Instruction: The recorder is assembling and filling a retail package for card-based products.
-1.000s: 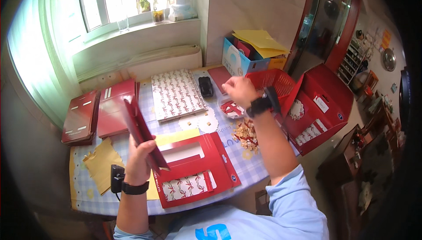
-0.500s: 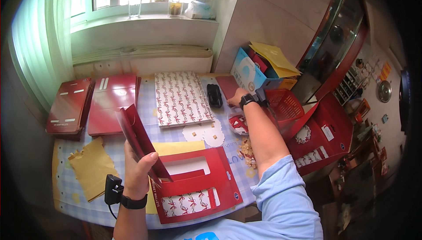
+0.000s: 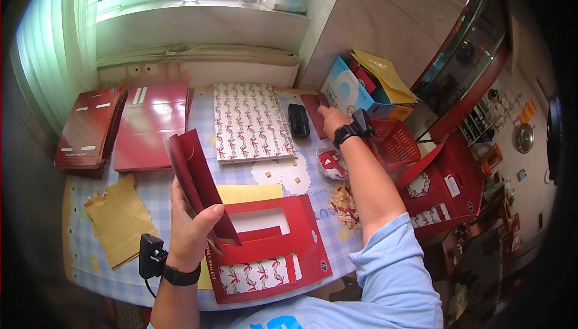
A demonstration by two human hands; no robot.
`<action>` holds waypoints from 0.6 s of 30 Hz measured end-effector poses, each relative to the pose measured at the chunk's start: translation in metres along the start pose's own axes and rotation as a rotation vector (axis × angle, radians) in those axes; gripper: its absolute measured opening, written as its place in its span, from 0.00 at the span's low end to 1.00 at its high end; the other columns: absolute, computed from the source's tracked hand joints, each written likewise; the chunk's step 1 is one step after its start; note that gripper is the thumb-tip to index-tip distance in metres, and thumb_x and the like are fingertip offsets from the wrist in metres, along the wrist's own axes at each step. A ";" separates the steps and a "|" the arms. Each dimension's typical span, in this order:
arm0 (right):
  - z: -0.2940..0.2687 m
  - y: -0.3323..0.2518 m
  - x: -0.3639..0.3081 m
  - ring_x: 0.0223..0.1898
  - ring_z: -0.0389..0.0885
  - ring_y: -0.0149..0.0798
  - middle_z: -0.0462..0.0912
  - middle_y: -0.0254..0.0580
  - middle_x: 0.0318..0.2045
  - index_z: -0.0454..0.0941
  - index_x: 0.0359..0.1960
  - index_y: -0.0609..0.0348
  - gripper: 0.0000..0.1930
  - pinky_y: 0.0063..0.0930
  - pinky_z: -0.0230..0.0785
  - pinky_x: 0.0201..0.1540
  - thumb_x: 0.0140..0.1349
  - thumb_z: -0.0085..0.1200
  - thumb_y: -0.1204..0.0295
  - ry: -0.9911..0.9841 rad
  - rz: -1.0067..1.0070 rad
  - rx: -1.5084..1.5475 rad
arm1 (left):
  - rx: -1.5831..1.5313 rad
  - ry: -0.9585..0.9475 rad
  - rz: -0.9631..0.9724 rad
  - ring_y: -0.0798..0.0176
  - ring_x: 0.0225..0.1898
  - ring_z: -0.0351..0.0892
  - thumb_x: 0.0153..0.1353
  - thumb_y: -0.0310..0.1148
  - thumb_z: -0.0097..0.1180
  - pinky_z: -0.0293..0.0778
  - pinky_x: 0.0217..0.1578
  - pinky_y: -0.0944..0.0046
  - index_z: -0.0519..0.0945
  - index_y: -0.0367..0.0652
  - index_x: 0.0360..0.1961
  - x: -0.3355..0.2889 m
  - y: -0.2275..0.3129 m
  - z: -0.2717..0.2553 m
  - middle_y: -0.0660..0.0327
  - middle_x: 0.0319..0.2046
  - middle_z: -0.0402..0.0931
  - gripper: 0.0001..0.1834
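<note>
My left hand (image 3: pixel 191 226) is closed around a folded dark red cardboard sleeve (image 3: pixel 196 178), held up at a slant with its layers parted. Below it lies a flat red packaging card (image 3: pixel 312 232) with a cut-out window, a patterned white and red panel showing in its lower part. A yellow envelope (image 3: pixel 250 193) sticks out from under that card. My right hand (image 3: pixel 335 122) reaches far across the table, its fingers bent onto the edge of a flat dark red card (image 3: pixel 312 106). The fingertips are partly hidden. A clear round tub (image 3: pixel 333 164) with red and white pieces stands under my right forearm.
Red folder stacks (image 3: pixel 150 127) stand at the left, a patterned white stack (image 3: pixel 250 121) in the middle. Beside it lies a black case (image 3: pixel 298 120). A blue box (image 3: pixel 347 91), red basket (image 3: pixel 394 142) and open red package (image 3: pixel 442 199) fill the right. Small tan bits (image 3: pixel 343 205) are scattered.
The view has tilted slightly, so the table sits a little higher in the picture. Both hands hold nearly the same places; the sleeve in my left hand has turned a little.
</note>
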State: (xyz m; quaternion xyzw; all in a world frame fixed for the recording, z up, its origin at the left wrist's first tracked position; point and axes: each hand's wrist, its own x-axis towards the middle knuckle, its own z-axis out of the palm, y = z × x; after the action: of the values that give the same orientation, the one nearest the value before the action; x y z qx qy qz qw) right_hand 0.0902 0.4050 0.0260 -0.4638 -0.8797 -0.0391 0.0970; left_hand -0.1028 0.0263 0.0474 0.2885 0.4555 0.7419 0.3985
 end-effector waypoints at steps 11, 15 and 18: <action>0.004 0.010 0.005 0.41 0.82 0.53 0.84 0.56 0.37 0.83 0.34 0.64 0.23 0.40 0.74 0.48 0.46 0.66 0.55 -0.173 0.170 -0.009 | -0.015 -0.046 -0.014 0.58 0.59 0.68 0.49 0.35 0.66 0.66 0.60 0.57 0.50 0.38 0.68 0.001 -0.005 0.002 0.52 0.59 0.64 0.49; 0.005 0.010 0.009 0.41 0.82 0.53 0.84 0.56 0.37 0.83 0.35 0.65 0.23 0.39 0.73 0.48 0.47 0.67 0.56 -0.188 0.181 0.004 | -0.015 -0.051 0.003 0.58 0.59 0.68 0.50 0.36 0.66 0.66 0.60 0.57 0.50 0.38 0.68 -0.002 -0.003 0.001 0.52 0.59 0.64 0.49; 0.005 0.016 0.011 0.42 0.82 0.53 0.83 0.57 0.38 0.83 0.35 0.65 0.22 0.39 0.73 0.49 0.47 0.67 0.57 -0.191 0.207 0.047 | -0.022 -0.059 -0.007 0.58 0.59 0.68 0.50 0.36 0.66 0.66 0.60 0.57 0.50 0.38 0.68 0.001 -0.002 0.002 0.52 0.59 0.65 0.49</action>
State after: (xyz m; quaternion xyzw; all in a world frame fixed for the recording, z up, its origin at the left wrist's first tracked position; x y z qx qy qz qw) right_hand 0.0962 0.4240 0.0229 -0.5512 -0.8332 0.0360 0.0270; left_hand -0.1011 0.0284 0.0465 0.3042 0.4364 0.7368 0.4174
